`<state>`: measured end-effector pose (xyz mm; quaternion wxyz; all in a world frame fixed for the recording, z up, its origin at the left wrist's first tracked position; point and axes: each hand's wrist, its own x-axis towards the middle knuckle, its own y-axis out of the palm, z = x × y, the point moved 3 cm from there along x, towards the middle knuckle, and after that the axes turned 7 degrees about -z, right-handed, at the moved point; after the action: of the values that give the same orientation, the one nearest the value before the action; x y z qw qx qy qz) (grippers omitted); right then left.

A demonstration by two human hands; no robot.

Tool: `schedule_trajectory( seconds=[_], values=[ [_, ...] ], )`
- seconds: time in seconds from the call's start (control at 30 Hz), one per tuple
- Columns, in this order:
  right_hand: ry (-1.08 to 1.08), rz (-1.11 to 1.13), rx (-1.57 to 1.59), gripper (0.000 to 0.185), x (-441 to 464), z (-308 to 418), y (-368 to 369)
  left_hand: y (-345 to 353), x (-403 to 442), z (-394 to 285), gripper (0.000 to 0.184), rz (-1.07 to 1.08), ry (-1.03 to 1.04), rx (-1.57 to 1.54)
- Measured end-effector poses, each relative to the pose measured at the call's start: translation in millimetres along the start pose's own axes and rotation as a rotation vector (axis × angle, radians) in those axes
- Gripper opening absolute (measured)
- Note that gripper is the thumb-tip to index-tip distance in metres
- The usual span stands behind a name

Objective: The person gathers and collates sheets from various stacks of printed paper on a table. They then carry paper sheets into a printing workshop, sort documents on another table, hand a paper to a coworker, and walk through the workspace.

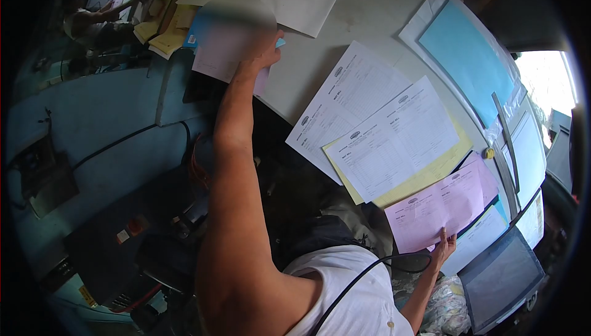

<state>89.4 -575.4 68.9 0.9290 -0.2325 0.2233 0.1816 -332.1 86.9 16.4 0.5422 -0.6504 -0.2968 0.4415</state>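
Observation:
My left hand (pixel 266 55) is at the right edge of a pink sheet (pixel 214 53). A small light-blue piece (pixel 281 43) shows at its curled fingers; a dark blur covers part of the papers there, and what it grips is unclear. Between thumb and fingers, my right hand (pixel 444 249) holds the lower edge of a pink way bill sheet (pixel 431 214). Above that sheet lie white way bill sheets (pixel 394 136) over a yellow sheet (pixel 463 149), with another white way bill (pixel 326 120) farther left.
Light-blue paper in clear plastic (pixel 471 59) lies at the upper right, near a grey metal strip (pixel 506 142) and small yellow object (pixel 489 153). A dark-framed tray (pixel 502 280) is lower right. Another person (pixel 95 25) is at upper left. A black cable (pixel 345 287) crosses my shirt.

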Motion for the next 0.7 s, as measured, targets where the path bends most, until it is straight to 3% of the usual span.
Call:
schedule_trajectory(
  seconds=[0.17,0.7],
  values=[
    [-0.017,0.02,-0.007,0.034,-0.5,-1.0,2.7,-6.3,-7.2,12.9,0.06,-0.155,0.005,-0.102],
    [-0.02,0.022,-0.01,0.028,-10.5,12.5,13.1,9.9,-17.6,32.0,0.067,-0.213,-0.018,-0.186]
  ],
)
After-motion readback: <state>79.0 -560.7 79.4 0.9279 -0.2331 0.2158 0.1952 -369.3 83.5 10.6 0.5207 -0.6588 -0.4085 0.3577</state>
